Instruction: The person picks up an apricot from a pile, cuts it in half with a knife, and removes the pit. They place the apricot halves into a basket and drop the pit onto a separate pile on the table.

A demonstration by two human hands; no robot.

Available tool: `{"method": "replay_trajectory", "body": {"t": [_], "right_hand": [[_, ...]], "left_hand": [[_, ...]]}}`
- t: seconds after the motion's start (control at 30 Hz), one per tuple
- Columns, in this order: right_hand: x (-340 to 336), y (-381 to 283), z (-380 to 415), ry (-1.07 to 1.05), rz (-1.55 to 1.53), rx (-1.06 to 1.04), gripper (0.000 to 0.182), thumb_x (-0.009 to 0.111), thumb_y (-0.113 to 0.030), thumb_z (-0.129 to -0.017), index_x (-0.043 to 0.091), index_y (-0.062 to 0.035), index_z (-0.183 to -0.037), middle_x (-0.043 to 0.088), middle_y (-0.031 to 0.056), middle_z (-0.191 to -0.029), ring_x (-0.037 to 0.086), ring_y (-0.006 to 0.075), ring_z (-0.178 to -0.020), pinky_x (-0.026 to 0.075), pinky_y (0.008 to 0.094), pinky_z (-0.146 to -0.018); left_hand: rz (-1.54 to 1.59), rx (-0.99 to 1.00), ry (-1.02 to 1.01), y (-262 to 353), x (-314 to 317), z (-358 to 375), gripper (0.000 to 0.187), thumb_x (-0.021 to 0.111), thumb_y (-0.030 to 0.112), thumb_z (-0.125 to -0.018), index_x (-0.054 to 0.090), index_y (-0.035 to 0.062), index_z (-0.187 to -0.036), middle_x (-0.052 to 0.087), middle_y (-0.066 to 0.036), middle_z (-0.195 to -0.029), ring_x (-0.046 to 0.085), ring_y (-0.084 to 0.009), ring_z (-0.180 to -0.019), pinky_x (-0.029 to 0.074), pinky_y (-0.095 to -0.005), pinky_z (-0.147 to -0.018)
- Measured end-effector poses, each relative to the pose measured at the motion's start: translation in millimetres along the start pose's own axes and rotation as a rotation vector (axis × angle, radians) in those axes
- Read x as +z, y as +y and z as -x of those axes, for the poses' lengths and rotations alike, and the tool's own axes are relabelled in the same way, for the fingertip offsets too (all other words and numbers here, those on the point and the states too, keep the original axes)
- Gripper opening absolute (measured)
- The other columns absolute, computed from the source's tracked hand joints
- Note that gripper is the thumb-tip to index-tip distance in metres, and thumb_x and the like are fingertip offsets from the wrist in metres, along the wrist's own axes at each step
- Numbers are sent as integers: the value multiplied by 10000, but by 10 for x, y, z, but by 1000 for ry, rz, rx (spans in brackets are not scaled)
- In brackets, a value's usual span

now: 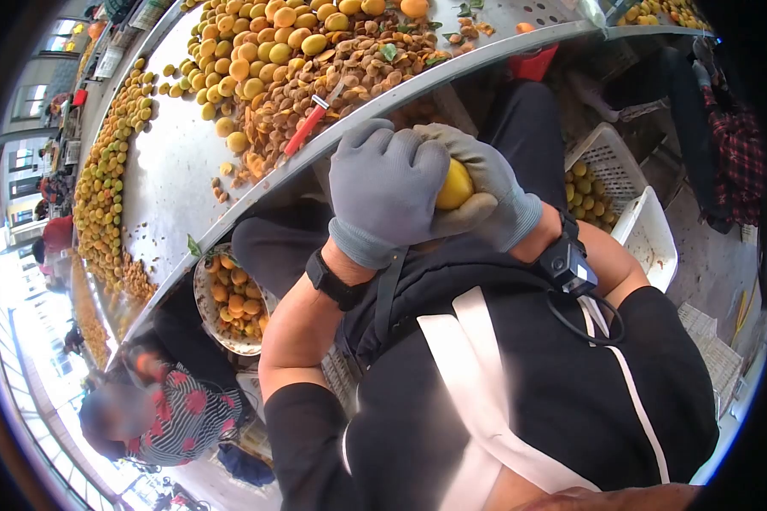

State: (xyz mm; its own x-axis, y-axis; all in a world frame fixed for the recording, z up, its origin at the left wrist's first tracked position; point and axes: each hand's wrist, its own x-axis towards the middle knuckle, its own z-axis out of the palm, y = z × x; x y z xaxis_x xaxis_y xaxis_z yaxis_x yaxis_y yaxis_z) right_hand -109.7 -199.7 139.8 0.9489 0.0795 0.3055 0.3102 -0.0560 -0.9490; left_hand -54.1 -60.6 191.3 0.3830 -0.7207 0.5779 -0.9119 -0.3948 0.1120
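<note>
Fruit (pixel 454 186), yellow, frame centre below the surface (pixel 170 162) edge, is clasped between left hand (pixel 385 189) and right hand (pixel 486 187), gloved fingers (pixel 418 153) curled tight around it; likely light, soft-fleshed, bruisable, so best cupped around its sides.

Long metal table (pixel 170 162) curving from the top right of the frame down to the lower left, heaped with yellow fruit (pixel 256 51) and brown pits (pixel 349 72). Red-handled knife (pixel 305 126) near the table edge. White plastic crate (pixel 643 226) of fruit at right on a grey concrete floor (pixel 712 264). Round basin (pixel 230 298) of halved fruit under the table edge at centre left. Seated person in a patterned top (pixel 187 413) at lower left. Bright daylight through windows (pixel 25 106) along the left edge.
</note>
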Motion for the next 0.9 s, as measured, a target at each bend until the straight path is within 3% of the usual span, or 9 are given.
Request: {"method": "replay_trajectory", "body": {"t": [0.2,0.3,0.37,0.43,0.57,0.63,0.8,0.83,0.9], "right_hand": [[260,-249,-91,432,101,-59,149,587,-115,-894,628,-16,-997,632,78,-973,601,161,-931,478,269,-836],[322,-315,-138,530,-430,124,92,576,-121,-922,624,-42,-919,601,5,-816,561,84,-771,465,222,-695],[335,-260,-252,582,-674,24,126,564,-146,-944,617,-62,-867,559,-45,-746,496,21,-685,418,185,-604],[295,-34,-288,588,-555,-20,133,579,-150,-935,613,-57,-845,569,-47,-750,501,14,-676,420,180,-598],[74,363,-314,504,-307,114,214,546,-233,-953,600,-45,-865,585,30,-735,545,95,-631,455,237,-594],[-60,477,-258,292,-1086,606,297,505,-317,-964,580,-52,-853,600,75,-755,589,171,-639,487,286,-581],[-138,487,-199,225,-1272,720,366,462,-374,-978,586,-38,-900,631,102,-803,621,231,-701,522,309,-604],[-125,486,-205,237,-1256,745,350,466,-357,-981,591,-30,-976,642,109,-865,647,237,-734,533,285,-578],[-111,494,-206,241,-1241,769,350,469,-340,-984,596,-21,-1052,652,115,-927,673,243,-767,543,261,-552]], "left_hand": [[79,-130,127,7,57,30,356,674,397,-715,539,69,-680,501,-94,-612,516,-295,-534,427,-386,-561],[238,-186,233,57,177,84,312,627,325,-794,520,52,-688,457,-88,-587,473,-275,-514,392,-358,-513],[771,-547,401,125,366,130,309,542,264,-893,513,20,-705,435,-90,-600,439,-228,-519,378,-326,-519],[480,-518,343,114,444,158,366,449,257,-971,506,3,-714,438,-60,-612,428,-156,-554,364,-285,-526],[1106,-999,171,-43,549,232,428,455,372,-988,532,45,-722,481,-10,-609,472,-93,-553,392,-224,-531],[1545,-1269,153,-122,496,343,454,398,424,-992,518,77,-724,491,-29,-578,482,-117,-473,415,-236,-484],[1858,-1311,299,-307,587,652,398,437,403,-970,556,74,-780,544,-36,-691,514,-152,-602,459,-275,-605],[1857,-1307,302,-357,604,703,398,437,403,-970,556,74,-780,544,-36,-691,514,-152,-602,459,-275,-605],[720,-1147,19,-462,635,811,294,536,316,-956,612,36,-908,590,-49,-756,565,-164,-691,481,-293,-673]]}}
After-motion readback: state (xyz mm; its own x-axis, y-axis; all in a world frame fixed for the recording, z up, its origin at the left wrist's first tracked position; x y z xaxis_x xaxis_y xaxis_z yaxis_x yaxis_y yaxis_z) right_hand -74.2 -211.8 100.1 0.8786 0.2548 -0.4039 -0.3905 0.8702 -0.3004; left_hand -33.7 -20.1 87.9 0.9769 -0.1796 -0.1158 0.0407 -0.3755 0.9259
